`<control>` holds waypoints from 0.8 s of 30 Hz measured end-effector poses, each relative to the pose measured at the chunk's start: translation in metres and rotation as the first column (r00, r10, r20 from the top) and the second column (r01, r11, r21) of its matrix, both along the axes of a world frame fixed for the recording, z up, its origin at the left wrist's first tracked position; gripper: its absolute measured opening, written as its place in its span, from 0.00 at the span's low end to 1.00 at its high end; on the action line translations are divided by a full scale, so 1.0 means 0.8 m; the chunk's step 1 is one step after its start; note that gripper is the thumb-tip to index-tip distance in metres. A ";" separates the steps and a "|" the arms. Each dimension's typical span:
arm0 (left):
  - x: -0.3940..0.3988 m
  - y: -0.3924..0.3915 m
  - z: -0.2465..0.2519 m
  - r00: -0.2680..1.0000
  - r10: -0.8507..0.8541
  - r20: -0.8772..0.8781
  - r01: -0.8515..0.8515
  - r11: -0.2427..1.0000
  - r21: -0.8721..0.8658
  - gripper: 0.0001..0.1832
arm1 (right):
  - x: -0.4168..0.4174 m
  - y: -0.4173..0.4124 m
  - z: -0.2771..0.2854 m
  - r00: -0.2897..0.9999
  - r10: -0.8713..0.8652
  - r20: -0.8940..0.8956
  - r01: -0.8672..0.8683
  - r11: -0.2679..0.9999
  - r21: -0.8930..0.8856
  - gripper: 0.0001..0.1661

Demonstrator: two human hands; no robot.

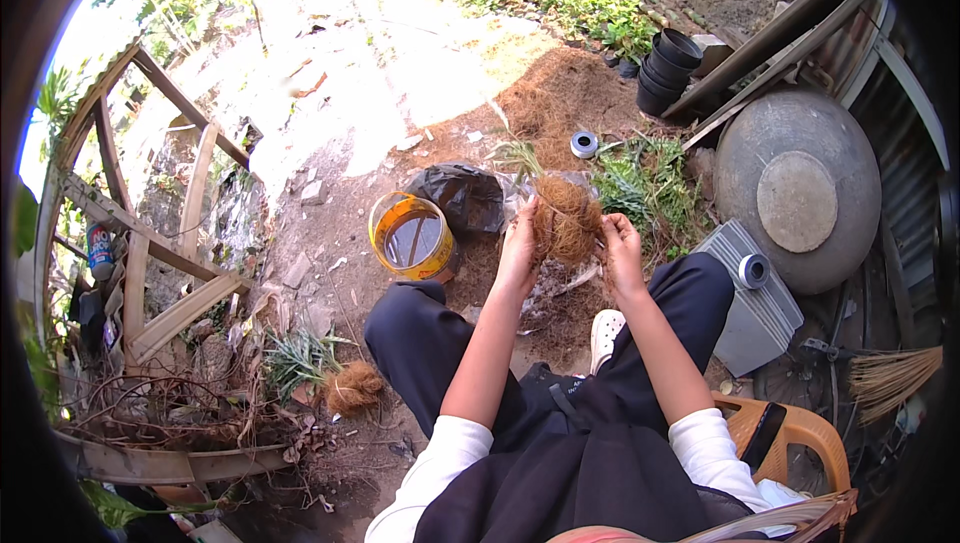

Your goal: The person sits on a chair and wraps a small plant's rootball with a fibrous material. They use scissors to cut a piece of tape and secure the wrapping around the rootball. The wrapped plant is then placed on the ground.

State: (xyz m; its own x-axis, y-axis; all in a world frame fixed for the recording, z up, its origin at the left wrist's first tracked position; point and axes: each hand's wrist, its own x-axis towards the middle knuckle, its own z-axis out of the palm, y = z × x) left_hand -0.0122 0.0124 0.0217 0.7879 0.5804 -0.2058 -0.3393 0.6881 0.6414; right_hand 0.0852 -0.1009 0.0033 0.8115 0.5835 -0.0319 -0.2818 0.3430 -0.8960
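A brown ball of coconut coir fibre (566,220) is held up between my hands, with pale green plant leaves (519,156) poking out of its top left. My left hand (520,247) is closed around the ball's left side. The bent fingers of my right hand (622,252) meet at the ball's right edge; whether they pinch a thread there is too small to tell. Below the ball, a clear plastic sheet (559,284) with loose fibre is partly hidden. A white spool (584,144) lies on the ground beyond it.
A yellow bucket of dark liquid (412,239) stands left beside a black plastic bag (461,196). Leafy cuttings (649,190) and a coir heap (562,89) lie ahead. Another coir-wrapped plant (352,388) rests at left. Right are another spool (754,271) on grey slabs (739,325) and a large round pot (840,160).
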 end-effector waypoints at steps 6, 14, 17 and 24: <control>-0.001 -0.008 0.001 0.994 0.019 -0.107 -0.004 0.990 0.143 0.21 | 0.007 -0.002 0.011 0.995 -0.088 0.056 0.086 0.996 0.031 0.06; 0.001 -0.011 -0.007 0.977 0.109 -0.184 -0.062 0.968 0.243 0.20 | 0.003 -0.004 0.026 0.795 -0.161 0.584 0.254 0.964 -0.081 0.08; -0.003 -0.007 0.005 0.999 -0.002 -0.043 0.006 0.997 0.071 0.22 | -0.004 -0.006 0.042 0.701 -0.130 0.701 0.269 0.959 -0.091 0.08; -0.001 -0.021 0.016 0.998 0.037 -0.043 -0.028 0.981 0.191 0.21 | -0.039 -0.006 0.082 0.499 0.062 0.864 0.178 0.969 -0.172 0.05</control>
